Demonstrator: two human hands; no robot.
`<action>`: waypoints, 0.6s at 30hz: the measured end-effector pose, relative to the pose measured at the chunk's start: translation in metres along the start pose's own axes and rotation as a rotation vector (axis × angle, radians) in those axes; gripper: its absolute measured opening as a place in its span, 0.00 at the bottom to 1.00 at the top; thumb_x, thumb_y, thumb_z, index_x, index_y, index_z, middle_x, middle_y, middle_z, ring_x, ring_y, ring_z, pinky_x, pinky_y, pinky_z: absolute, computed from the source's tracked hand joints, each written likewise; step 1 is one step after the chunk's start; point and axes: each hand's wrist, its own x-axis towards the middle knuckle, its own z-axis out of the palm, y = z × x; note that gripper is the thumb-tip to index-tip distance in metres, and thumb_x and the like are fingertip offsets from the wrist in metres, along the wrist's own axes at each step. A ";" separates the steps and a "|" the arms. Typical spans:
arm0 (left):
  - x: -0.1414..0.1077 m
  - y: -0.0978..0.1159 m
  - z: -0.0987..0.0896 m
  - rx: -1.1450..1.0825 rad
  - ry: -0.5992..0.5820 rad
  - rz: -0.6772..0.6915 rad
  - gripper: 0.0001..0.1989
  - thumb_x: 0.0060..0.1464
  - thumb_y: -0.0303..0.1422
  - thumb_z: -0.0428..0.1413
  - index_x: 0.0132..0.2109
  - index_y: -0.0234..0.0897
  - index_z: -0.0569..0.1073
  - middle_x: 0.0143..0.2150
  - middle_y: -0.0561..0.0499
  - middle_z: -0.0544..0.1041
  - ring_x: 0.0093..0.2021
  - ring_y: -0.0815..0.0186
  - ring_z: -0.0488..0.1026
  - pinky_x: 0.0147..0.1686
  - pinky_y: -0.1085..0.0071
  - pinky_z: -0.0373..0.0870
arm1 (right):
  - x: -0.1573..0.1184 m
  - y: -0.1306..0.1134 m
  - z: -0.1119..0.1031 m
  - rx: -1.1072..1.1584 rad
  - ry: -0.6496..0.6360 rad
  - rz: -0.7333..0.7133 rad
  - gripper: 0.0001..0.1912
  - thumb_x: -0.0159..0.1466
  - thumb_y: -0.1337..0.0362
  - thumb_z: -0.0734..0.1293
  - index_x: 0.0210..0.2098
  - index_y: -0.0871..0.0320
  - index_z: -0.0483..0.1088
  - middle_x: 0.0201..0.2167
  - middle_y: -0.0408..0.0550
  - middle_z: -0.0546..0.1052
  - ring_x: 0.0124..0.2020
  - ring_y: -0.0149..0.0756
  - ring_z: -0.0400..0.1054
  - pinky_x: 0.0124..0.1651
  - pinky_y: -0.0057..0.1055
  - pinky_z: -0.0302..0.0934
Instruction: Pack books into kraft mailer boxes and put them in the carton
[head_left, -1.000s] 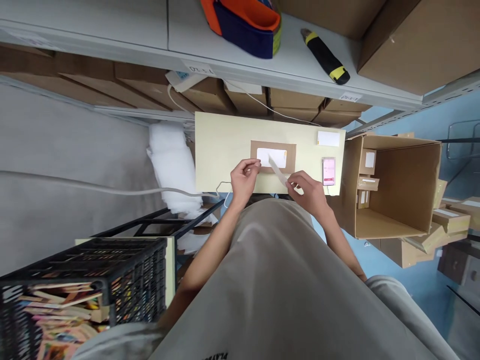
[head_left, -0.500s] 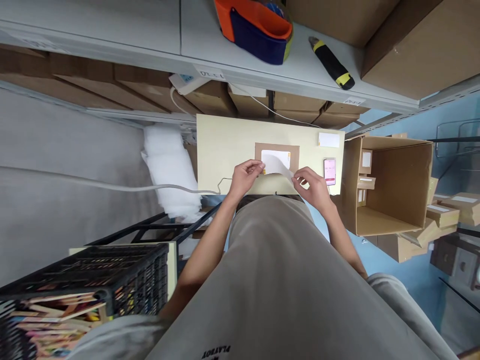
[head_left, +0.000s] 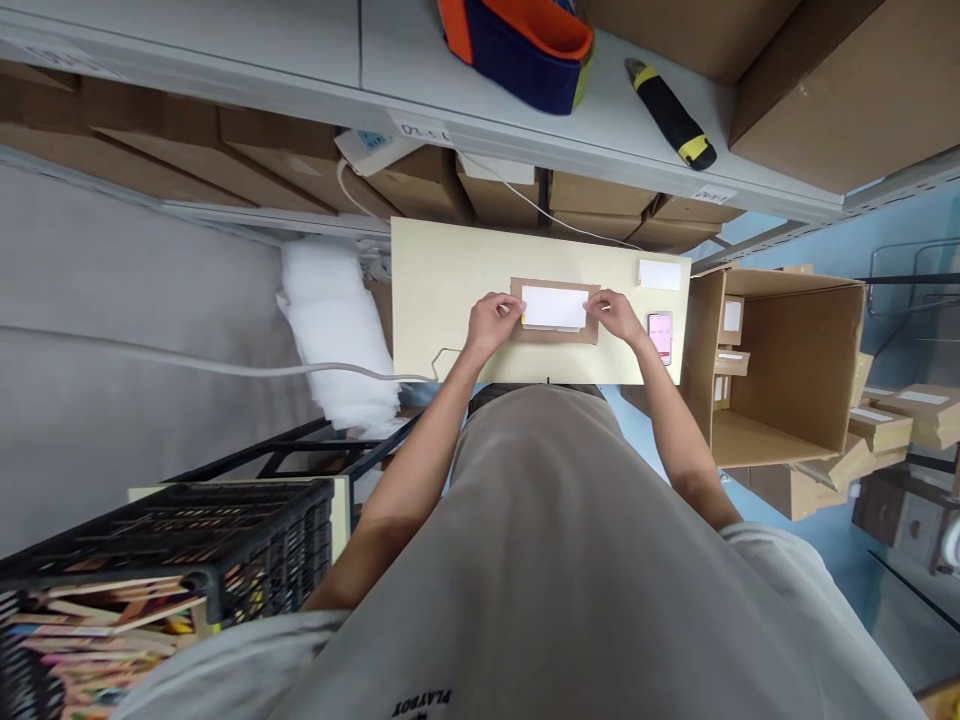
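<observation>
A white paper sheet (head_left: 555,307) lies over a flat brown cardboard piece (head_left: 555,337) on the pale yellow table (head_left: 450,260). My left hand (head_left: 495,322) pinches the sheet's left edge. At its right edge, my right hand (head_left: 616,314) pinches the same sheet between thumb and fingers. A thin strip of another white surface shows just below the sheet. To the right of the cardboard are a phone (head_left: 660,337) with a pink screen and a small stack of white labels (head_left: 659,275).
An open carton (head_left: 787,370) with small boxes stands right of the table. White foam wrap (head_left: 334,330) and a black crate (head_left: 277,540) of colourful sticks are on the left. A shelf above holds a cutter (head_left: 670,112) and an orange-blue holder (head_left: 525,55).
The sheet, curled and lifted near the table's front edge before, now lies flatter over the cardboard. My right hand has moved up with it; my left hand has moved up slightly.
</observation>
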 end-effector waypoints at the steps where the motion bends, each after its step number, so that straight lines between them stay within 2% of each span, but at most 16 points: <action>1: 0.002 -0.003 0.002 0.002 -0.007 -0.023 0.05 0.60 0.35 0.66 0.38 0.40 0.85 0.45 0.47 0.88 0.35 0.62 0.73 0.45 0.63 0.74 | 0.003 0.003 0.000 -0.017 -0.016 -0.002 0.15 0.64 0.50 0.77 0.29 0.52 0.75 0.37 0.49 0.84 0.43 0.44 0.77 0.56 0.44 0.72; 4: 0.004 -0.010 0.006 0.002 -0.013 -0.068 0.05 0.59 0.35 0.65 0.38 0.39 0.86 0.45 0.47 0.88 0.34 0.63 0.73 0.43 0.64 0.73 | 0.008 0.013 0.003 -0.053 -0.045 -0.014 0.15 0.65 0.50 0.76 0.30 0.52 0.76 0.38 0.50 0.85 0.42 0.45 0.77 0.56 0.44 0.72; 9: 0.002 -0.020 0.012 0.020 0.015 -0.069 0.06 0.60 0.35 0.64 0.39 0.40 0.86 0.44 0.46 0.88 0.35 0.62 0.72 0.43 0.64 0.72 | 0.007 0.025 0.011 -0.094 -0.039 -0.025 0.14 0.66 0.51 0.76 0.31 0.52 0.75 0.39 0.51 0.84 0.42 0.45 0.75 0.54 0.44 0.73; 15: -0.001 -0.023 0.019 0.062 0.022 -0.054 0.06 0.61 0.35 0.65 0.38 0.39 0.86 0.40 0.48 0.84 0.35 0.63 0.72 0.45 0.64 0.71 | 0.003 0.033 0.016 -0.093 0.002 0.000 0.09 0.68 0.58 0.74 0.32 0.52 0.75 0.41 0.50 0.81 0.41 0.41 0.73 0.54 0.41 0.71; 18: 0.000 -0.023 0.022 0.063 0.022 -0.044 0.06 0.62 0.34 0.65 0.38 0.39 0.85 0.39 0.49 0.82 0.35 0.63 0.72 0.46 0.64 0.71 | 0.001 0.036 0.017 -0.084 0.011 0.003 0.10 0.68 0.58 0.75 0.33 0.52 0.75 0.41 0.49 0.80 0.41 0.41 0.73 0.54 0.40 0.70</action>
